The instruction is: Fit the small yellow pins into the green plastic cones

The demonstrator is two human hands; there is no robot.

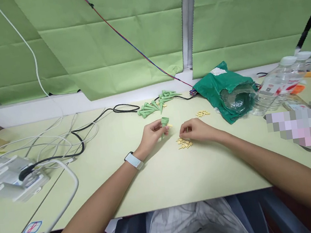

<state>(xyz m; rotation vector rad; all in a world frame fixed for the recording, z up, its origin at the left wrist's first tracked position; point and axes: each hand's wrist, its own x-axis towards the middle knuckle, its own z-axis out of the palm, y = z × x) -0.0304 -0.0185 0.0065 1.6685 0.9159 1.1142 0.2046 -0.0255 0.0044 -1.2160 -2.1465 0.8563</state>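
Head view: the near pegs (185, 143) lie on the worktop (153, 185) directly under the fingertips of the right hand (195, 129), slightly toward the person, so the right hand is the nearer of the two. Its thumb and forefinger are bent in close together above the heap; whether they pinch a peg or touch one, I cannot tell.

Left of them, a small gap away, the left hand (152, 134) is closed around a green spike (165, 121). The spike's long axis runs close to upright, cup end on top, narrow end pointing down past the fingers. A yellow peg (170, 125) juts from beside the cup toward the right hand; whether it is seated in the spike or only held by the fingers is unclear. The near pegs point various ways with no shared axis.

Beyond the hands, the other spikes (154, 104) lie heaped toward the wall, and the far pegs (202, 113) form a second small heap past the right hand. The bag (212, 93) bounds the space at far right, the cables (82, 141) at left. Between the hands and the front edge, the worktop offers wide open room, with the edge well apart from the near pegs.
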